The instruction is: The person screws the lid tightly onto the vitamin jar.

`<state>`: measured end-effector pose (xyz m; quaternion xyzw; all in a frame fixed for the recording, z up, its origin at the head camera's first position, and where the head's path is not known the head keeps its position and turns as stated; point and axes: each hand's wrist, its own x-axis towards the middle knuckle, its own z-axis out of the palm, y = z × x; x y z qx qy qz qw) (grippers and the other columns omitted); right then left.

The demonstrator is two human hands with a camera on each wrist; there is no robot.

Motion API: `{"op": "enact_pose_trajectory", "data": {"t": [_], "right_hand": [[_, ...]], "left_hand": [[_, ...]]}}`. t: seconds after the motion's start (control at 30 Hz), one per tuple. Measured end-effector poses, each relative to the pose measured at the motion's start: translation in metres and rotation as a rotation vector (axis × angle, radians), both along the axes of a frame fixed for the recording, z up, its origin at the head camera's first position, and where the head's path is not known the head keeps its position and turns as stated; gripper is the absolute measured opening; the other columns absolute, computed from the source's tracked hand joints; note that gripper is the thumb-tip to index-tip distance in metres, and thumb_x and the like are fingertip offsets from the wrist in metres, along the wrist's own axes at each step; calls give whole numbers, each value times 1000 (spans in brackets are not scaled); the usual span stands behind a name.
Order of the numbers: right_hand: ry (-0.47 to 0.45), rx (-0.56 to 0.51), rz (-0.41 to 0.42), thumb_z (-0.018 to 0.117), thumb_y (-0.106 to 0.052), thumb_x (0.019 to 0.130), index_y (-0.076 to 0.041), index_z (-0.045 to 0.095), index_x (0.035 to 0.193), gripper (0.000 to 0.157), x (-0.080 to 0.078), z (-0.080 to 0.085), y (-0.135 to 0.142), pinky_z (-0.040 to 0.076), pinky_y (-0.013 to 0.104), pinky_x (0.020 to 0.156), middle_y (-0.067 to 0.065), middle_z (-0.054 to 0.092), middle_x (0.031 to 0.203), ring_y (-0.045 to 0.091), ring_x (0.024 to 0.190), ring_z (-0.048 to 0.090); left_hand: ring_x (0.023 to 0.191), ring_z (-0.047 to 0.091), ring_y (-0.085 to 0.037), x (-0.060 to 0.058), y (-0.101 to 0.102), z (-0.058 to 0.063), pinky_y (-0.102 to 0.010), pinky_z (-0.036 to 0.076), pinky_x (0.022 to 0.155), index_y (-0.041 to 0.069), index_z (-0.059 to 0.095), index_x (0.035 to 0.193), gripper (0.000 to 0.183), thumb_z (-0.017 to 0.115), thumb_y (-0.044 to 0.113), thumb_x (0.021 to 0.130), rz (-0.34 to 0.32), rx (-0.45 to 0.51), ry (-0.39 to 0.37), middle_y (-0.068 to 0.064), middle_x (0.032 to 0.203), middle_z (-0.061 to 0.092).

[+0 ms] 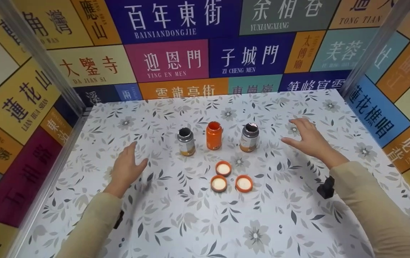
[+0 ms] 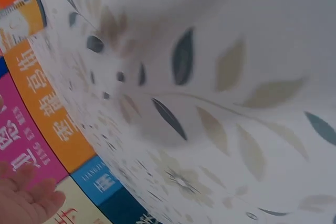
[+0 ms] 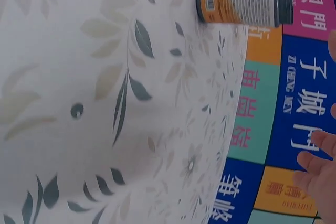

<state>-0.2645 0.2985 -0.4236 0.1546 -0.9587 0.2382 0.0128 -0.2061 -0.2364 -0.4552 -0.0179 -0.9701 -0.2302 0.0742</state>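
Observation:
Three uncapped bottles stand upright in a row on the table: a dark-necked bottle (image 1: 187, 144) with a white and orange label, an orange bottle (image 1: 213, 137), and another dark-necked bottle (image 1: 249, 139), which also shows in the right wrist view (image 3: 239, 3). In front of them lie three orange-rimmed caps, pale insides up: one cap (image 1: 223, 168) behind, a left cap (image 1: 218, 184) and a right cap (image 1: 244, 184). My left hand (image 1: 126, 168) hovers left of the bottles, fingers relaxed, holding nothing. Right of the bottles, my right hand (image 1: 307, 139) is spread and holds nothing.
A white table (image 1: 176, 222) with a leaf and flower print spans the work area. Behind it and at both sides rise panels of coloured signs (image 1: 172, 59). Clear upright edges (image 1: 47, 57) stand at the back corners.

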Motion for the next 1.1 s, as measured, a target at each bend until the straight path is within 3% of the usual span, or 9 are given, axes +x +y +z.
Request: {"op": "enact_pose_trajectory", "data": {"t": [0.1, 0.23, 0.4, 0.57, 0.7, 0.83, 1.03, 1.1], "right_hand": [[0, -39, 1, 58, -46, 86, 2, 38, 130, 68, 3, -6, -9, 33, 58, 92, 25, 39, 127, 42, 115, 39], [-58, -50, 31, 58, -42, 87, 1, 39, 129, 64, 9, -15, -23, 37, 55, 90, 24, 44, 122, 39, 111, 44], [-166, -46, 78, 58, -39, 87, -2, 38, 132, 62, 20, -26, -40, 40, 53, 90, 21, 48, 121, 36, 111, 47], [-192, -22, 182, 59, -31, 88, -1, 42, 131, 55, 31, -36, -55, 43, 50, 88, 20, 52, 120, 35, 106, 51], [-143, 58, 325, 61, -26, 87, 0, 45, 129, 52, 38, -46, -65, 43, 48, 90, 19, 52, 120, 33, 105, 53], [-123, 92, 454, 62, -26, 86, 2, 45, 128, 53, 42, -54, -74, 41, 47, 94, 18, 50, 123, 32, 110, 51], [-164, 152, 527, 62, -32, 85, -1, 44, 131, 58, 45, -65, -81, 37, 46, 99, 18, 46, 129, 33, 118, 45], [-152, 175, 545, 63, -32, 84, -1, 45, 131, 59, 45, -68, -82, 36, 46, 100, 18, 46, 129, 34, 118, 45]], "left_hand": [[106, 52, -39, -2, 19, 3, -49, 44, 86, -1, 38, 133, 57, 61, 23, 85, -21, 43, 33, -22, 122, 52], [94, 59, -34, -4, 50, 8, -45, 48, 78, 3, 46, 127, 50, 62, 21, 84, -75, 89, 85, -17, 113, 60], [100, 59, -32, -11, 98, 16, -43, 48, 86, 4, 46, 128, 50, 63, 18, 83, -172, 208, 69, -15, 116, 60], [115, 51, -32, -27, 142, 19, -39, 41, 98, 3, 34, 138, 64, 64, 14, 82, -209, 369, -25, -17, 133, 48], [128, 37, -29, -41, 168, 10, -39, 29, 107, 4, 23, 143, 76, 64, 15, 81, -174, 412, -93, -17, 144, 33], [135, 27, -28, -57, 182, -4, -37, 21, 111, 0, 18, 144, 77, 64, 15, 83, -89, 448, -147, -19, 147, 26], [137, 20, -25, -76, 194, -16, -35, 17, 112, 1, 14, 145, 76, 61, 18, 87, -10, 541, -260, -17, 150, 20], [137, 21, -25, -81, 196, -19, -35, 17, 112, 2, 14, 145, 76, 61, 19, 87, 4, 573, -261, -17, 150, 20]]}}
